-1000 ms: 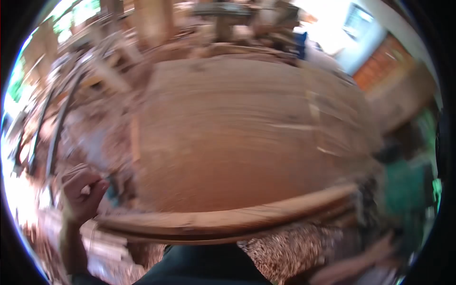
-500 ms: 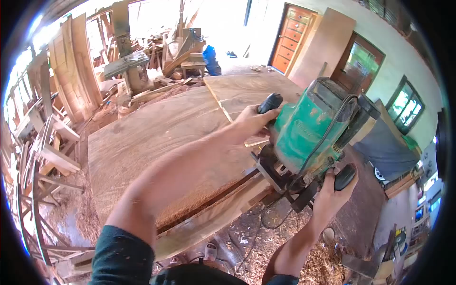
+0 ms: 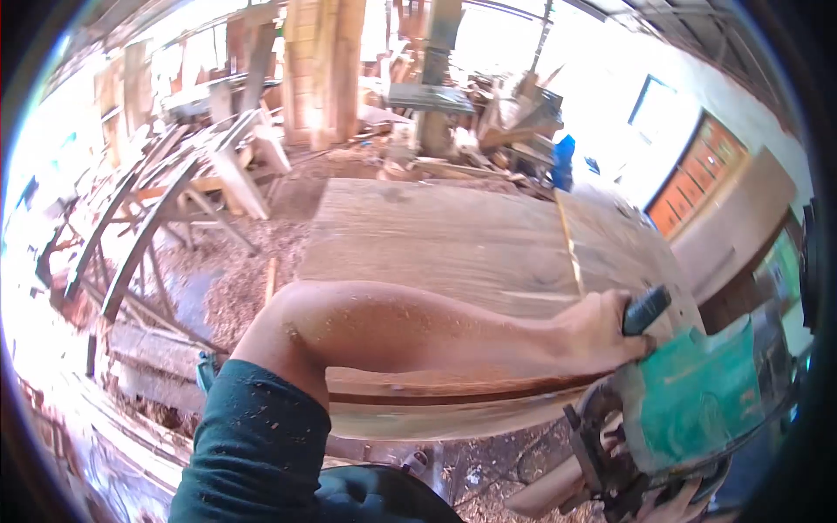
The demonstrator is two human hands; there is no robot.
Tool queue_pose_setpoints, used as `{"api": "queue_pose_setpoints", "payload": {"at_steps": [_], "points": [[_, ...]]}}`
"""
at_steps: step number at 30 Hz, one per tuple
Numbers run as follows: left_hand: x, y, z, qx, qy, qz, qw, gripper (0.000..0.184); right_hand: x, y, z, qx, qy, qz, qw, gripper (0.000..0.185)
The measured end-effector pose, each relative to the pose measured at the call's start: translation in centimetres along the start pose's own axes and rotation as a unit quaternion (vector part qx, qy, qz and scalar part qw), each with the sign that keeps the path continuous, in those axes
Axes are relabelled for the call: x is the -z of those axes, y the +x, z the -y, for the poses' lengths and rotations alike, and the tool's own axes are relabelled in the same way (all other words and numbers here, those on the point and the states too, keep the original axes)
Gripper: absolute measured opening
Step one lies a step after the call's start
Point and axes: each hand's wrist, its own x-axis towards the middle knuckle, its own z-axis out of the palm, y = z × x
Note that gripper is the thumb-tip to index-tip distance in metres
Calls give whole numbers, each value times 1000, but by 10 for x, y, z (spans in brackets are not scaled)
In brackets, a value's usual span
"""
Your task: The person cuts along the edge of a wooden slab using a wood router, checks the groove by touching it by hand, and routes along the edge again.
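Note:
A green plunge router (image 3: 697,397) stands at the lower right, over the near edge of a wide wooden board (image 3: 427,235). My left hand (image 3: 602,331) is closed round its black side handle (image 3: 646,310), with the arm stretched across the board. Below the router, at the frame's bottom, part of my right hand (image 3: 671,507) shows at the tool's other side; its grip is mostly hidden and blurred. A dark straight groove (image 3: 471,394) with reddish dust runs along the board's near edge, left of the router's black base (image 3: 602,436).
Curved wooden frames (image 3: 144,227) stand at the left amid wood shavings (image 3: 253,296). Scrap timber (image 3: 514,113) is piled behind the board. A light strip (image 3: 571,244) crosses the board. An orange door (image 3: 697,174) and a leaning panel (image 3: 737,222) are at the right.
My view has swung left, so the router and both hands now appear further right and lower. The left hand keeps its hold on the handle; the right hand has become mostly hidden.

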Motion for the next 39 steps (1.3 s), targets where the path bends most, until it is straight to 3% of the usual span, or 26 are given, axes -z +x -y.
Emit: {"api": "queue_pose_setpoints", "payload": {"at_steps": [6,13,16,19,22,24,26,39], "points": [[69,-111,15,-53,-46,-45,997,36,10,-74,119,-44,-6,17,999,34],[161,-234,2,16,-80,-8,997,35,35,-137,237,-140,-54,31,988,36],[181,-260,8,-15,-61,-40,997,36,48,-152,269,-160,-77,61,982,37],[195,-276,13,-36,-74,-65,995,34,54,-158,287,49,-125,134,982,46],[205,-282,10,31,-116,-34,992,32,55,-153,287,246,-203,207,925,55],[211,-284,11,44,-108,-23,993,30,26,-166,312,-8,-61,163,985,57],[211,-281,17,44,-100,-25,994,29,8,-170,329,-194,113,90,970,58],[217,-250,58,34,-62,-47,996,29,-29,-175,346,-218,75,93,969,62]]}}
